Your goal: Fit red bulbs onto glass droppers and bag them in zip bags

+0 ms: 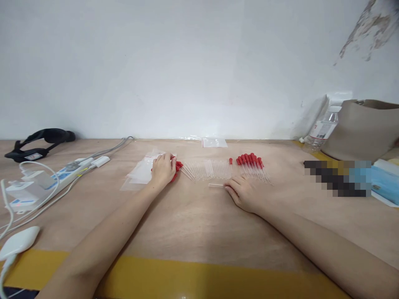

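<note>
- 2 bare hands work over the wooden table (187, 232); the right hand (243, 192) has its fingers drawn narrow around 1 clear tube (215, 185), whose right end they hide.
- That tube is near the middle of the table, on the near side of the row; its long axis runs left to right, nearly level in view, the free end pointing left.
- The left hand (164, 169) is curled over a pile of red bulbs (178, 166), touching it; whether its fingers grip a bulb I cannot tell.
- Bulbs in that pile: several, hidden in part by the hand, so not countable. Just 1 loose red bulb (230, 161) sits at the right end of the row.
- 1 row of clear tubes (208, 169), too fine and close to count; they point away from the person, the leftmost slanting with their far ends to the left.
- 1 group of red-capped droppers (254, 170), roughly 8 or more, overlapping; caps towards the wall, clear tips towards the person.
- Containers: flat plastic bags (137, 174) beside the left hand, their number unclear; 1 small bag (215, 143) by the wall; 1 clear bottle (324, 126); 1 beige bin (363, 128), its inside mostly hidden.
</note>
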Tool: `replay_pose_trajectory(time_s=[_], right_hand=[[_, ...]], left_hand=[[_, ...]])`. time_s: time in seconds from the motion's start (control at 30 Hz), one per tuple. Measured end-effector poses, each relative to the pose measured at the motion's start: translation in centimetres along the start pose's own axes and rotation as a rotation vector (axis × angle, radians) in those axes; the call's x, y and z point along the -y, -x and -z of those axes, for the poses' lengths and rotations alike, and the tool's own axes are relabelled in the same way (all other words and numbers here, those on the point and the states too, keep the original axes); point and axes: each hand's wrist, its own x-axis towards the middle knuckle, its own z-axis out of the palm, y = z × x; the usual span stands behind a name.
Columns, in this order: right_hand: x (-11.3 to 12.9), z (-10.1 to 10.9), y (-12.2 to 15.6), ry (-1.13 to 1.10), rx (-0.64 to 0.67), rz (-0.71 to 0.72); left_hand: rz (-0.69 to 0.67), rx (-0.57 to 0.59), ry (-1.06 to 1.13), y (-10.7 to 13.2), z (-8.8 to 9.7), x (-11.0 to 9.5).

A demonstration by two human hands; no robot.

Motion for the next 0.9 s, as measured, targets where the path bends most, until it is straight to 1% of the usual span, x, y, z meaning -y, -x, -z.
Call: replay_pose_trajectory(time_s=[0.17, 0.27, 0.37, 0.43, 0.5, 0.57, 0.67, 0.77, 0.83, 0.9], right_hand=[[0.1, 0.0, 0.0, -0.053, -0.019, -0.035], [0.1, -0.1, 0.0, -0.103, -0.03, -0.05], [-0.1, -0.2, 0.1, -0.156, -0.053, -0.085], [-0.2, -0.3, 0.2, -0.178, -0.074, -0.114], [-0.5, -0.7, 0.3, -0.196, -0.1, -0.119], [-0.8, -1.2, 0.5, -0.214, -0.111, -0.102], [-0.9, -1.5, 0.5, -0.235, -0.109, -0.083], [-0.3, -1.0, 0.1, -0.239, -0.132, -0.103], [0.1, -0.4, -0.1, -0.234, -0.137, -0.133], [0.4, 0.0, -0.2, -0.232, -0.149, -0.162]], left_hand=[[0.045, -0.055, 0.229, 0.0, 0.1, -0.5], [0.033, -0.017, 0.459, 0.6, 0.2, -1.7], [-0.045, 0.05, 0.689, 1.8, 0.4, -3.8], [-0.084, 0.16, 0.83, 3.0, 0.5, -5.4], [-0.059, 0.27, 0.924, 4.1, 0.6, -6.8], [-0.015, 0.322, 1.005, 5.0, 0.6, -7.7], [-0.003, 0.351, 1.068, 5.6, 0.4, -8.0], [-0.007, 0.381, 1.043, 5.7, 0.1, -7.7], [-0.02, 0.378, 1.01, 5.7, -0.1, -7.5], [-0.048, 0.352, 0.967, 5.6, -0.1, -7.4]])
